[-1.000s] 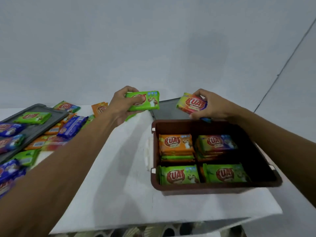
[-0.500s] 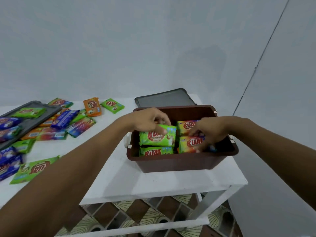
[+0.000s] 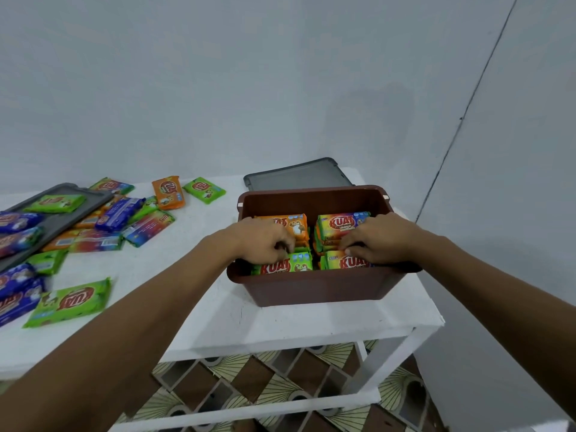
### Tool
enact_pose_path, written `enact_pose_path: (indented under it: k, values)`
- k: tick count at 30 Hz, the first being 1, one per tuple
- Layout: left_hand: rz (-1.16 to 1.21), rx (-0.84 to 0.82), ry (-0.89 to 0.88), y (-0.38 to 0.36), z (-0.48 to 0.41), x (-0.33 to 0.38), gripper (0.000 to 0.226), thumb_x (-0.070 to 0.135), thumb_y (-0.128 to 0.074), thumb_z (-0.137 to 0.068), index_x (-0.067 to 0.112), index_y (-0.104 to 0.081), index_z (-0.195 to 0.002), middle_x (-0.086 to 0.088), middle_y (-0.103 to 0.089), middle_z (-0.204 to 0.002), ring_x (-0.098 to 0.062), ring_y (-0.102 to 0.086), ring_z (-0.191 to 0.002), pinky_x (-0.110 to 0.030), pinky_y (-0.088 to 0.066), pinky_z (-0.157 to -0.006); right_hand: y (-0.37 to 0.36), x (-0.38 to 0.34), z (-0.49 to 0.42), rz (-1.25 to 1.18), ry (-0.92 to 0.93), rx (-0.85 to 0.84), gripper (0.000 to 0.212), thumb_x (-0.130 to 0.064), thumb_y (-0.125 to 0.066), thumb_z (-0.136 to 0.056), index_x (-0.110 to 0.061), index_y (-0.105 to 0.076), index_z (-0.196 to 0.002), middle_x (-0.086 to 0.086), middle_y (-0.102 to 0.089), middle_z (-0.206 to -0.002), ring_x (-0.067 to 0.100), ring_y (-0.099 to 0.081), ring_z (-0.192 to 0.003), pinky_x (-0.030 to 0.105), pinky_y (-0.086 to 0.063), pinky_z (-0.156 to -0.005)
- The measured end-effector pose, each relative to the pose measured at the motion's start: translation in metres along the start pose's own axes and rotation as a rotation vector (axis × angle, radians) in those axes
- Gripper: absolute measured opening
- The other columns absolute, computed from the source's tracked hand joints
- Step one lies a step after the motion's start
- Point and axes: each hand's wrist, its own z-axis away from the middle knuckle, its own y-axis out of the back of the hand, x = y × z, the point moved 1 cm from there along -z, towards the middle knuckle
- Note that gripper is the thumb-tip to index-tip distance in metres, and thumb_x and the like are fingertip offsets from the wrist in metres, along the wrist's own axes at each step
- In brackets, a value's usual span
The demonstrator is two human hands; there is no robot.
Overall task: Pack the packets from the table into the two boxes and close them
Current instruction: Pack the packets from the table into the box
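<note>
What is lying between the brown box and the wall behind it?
A grey lid, flat on the table behind the box; the head view shows it.

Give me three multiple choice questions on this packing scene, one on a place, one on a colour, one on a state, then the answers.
1. Where does the grey lid nearest the box lie?
A. On top of the box.
B. Flat on the table behind the box.
C. On the floor.

2. What colour is the box?
A. Brown.
B. White.
C. Blue.

3. What state is the box in?
A. Closed with its lid.
B. Open, with both hands in it.
C. Tipped on its side.

1 B: the lid lies flat past the box's far wall.
2 A: its walls are brown.
3 B: no lid is on, and the left hand and right hand rest on packets inside.
</note>
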Motion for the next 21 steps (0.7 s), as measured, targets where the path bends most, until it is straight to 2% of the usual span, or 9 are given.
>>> enact_pose_path:
  k: [3, 8, 15, 19, 21]
  values:
    - [-0.067, -0.036, -0.007, -0.003, -0.001, 0.002, 0.027, 0.044, -0.045, -0.098, 0.035, -0.064, -0.115, 0.013, -0.066, -0.112, -0.011, -0.06, -0.101, -0.036, -0.05, -0.082, -0.002, -0.001, -0.001, 0.001, -0.016, 0.019, 0.034, -0.046, -0.041, -0.1, -0.041, -0.056, -0.129, -0.017, -0.06, -0.129, 0.006, -0.057, -0.112, 0.026, -0.049, -0.087]
    - [-0.138, -0.076, -0.044, 0.001, 0.006, 0.002, 0.025, 0.044, -0.041, -0.1, 0.032, -0.06, -0.11, 0.014, -0.057, -0.093, -0.01, -0.054, -0.089, -0.031, -0.043, -0.073, -0.002, -0.005, 0.002, -0.028, -0.045, 0.01, 0.034, -0.046, -0.041, -0.099, -0.041, -0.056, -0.129, -0.016, -0.06, -0.129, 0.007, -0.058, -0.112, 0.029, -0.052, -0.09]
    - [-0.189, -0.099, -0.063, -0.005, 0.03, -0.007, 0.027, 0.043, -0.039, -0.101, 0.033, -0.059, -0.116, 0.01, -0.064, -0.107, -0.006, -0.049, -0.088, -0.028, -0.04, -0.072, -0.003, -0.024, -0.001, -0.023, -0.025, -0.022, 0.035, -0.042, -0.04, -0.101, -0.04, -0.052, -0.133, -0.013, -0.056, -0.135, 0.009, -0.056, -0.117, 0.029, -0.049, -0.093]
    - [-0.249, -0.059, -0.02, -0.007, 0.041, -0.013, 0.029, 0.047, -0.038, -0.1, 0.03, -0.061, -0.107, 0.009, -0.066, -0.098, -0.01, -0.058, -0.085, -0.03, -0.047, -0.07, -0.002, -0.03, -0.007, -0.104, -0.059, 0.077, 0.028, -0.039, -0.045, -0.098, -0.039, -0.059, -0.122, -0.011, -0.062, -0.126, 0.011, -0.061, -0.107, 0.033, -0.054, -0.087]
    - [-0.191, 0.056, -0.006, -0.009, 0.042, -0.015, 0.022, 0.045, -0.047, -0.097, 0.026, -0.057, -0.092, 0.007, -0.064, -0.084, -0.012, -0.057, -0.074, -0.032, -0.047, -0.065, -0.001, -0.028, -0.012, -0.14, -0.098, 0.153, 0.024, -0.033, -0.05, -0.095, -0.038, -0.062, -0.115, -0.008, -0.064, -0.118, 0.014, -0.062, -0.099, 0.036, -0.055, -0.081]
